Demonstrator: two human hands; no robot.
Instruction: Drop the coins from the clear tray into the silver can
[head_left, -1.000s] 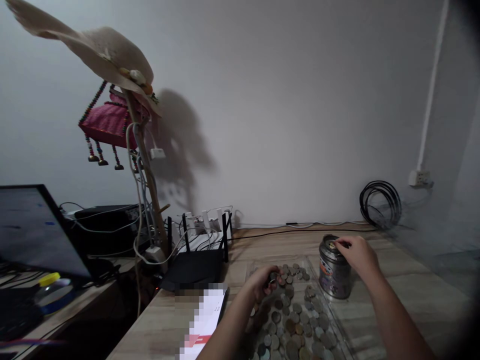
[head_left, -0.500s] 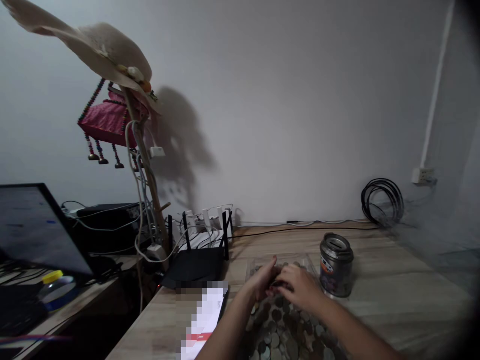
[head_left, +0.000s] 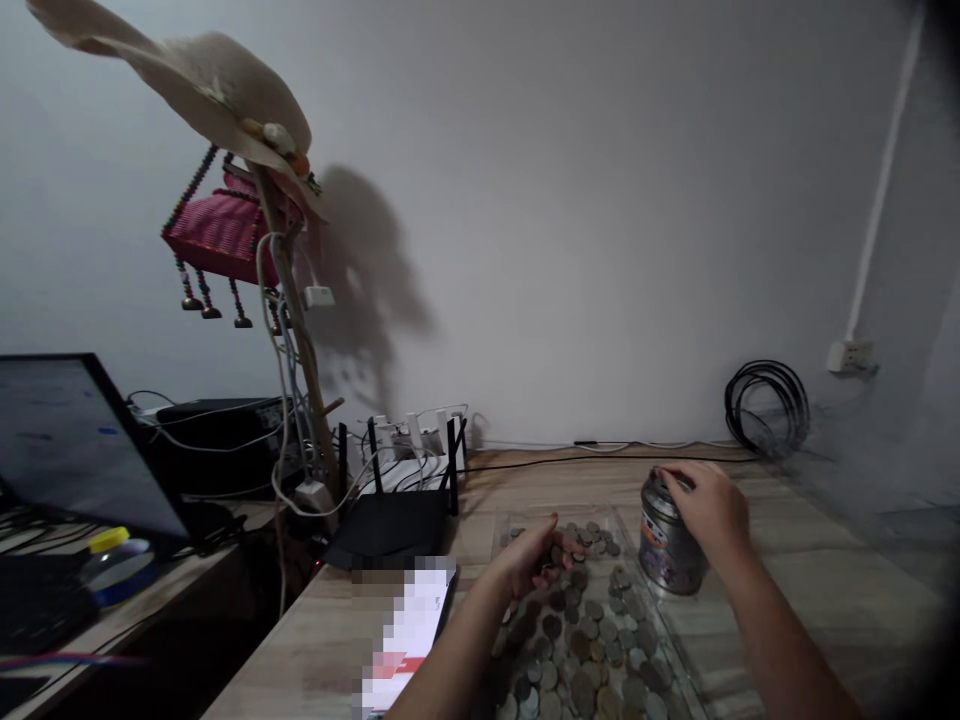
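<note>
My left hand (head_left: 537, 560) is cupped, palm tilted up, over a clear plastic tray (head_left: 624, 524), with its fingers curled around some coins (head_left: 556, 553). Many loose coins (head_left: 592, 630), silver and brownish, are spread in the tray below it. To the right of the tray stands an upright metal coin can (head_left: 670, 550) with a printed label. My right hand (head_left: 709, 505) reaches onto its lid, thumb and fingertips pinched together at the top. The hand covers most of the lid, and whatever the fingertips pinch is hidden.
Left of my left arm lies a phone (head_left: 412, 630) with a lit, partly blurred screen. Behind it sits a black router (head_left: 394, 530) with upright antennas. A coiled black cable (head_left: 765, 405) leans on the wall. Further left are a monitor (head_left: 75, 440) and a yellow-capped jar (head_left: 116, 568).
My right hand has left my left hand above the tray and moved right, onto the coin can's lid. My left hand has stayed over the coins.
</note>
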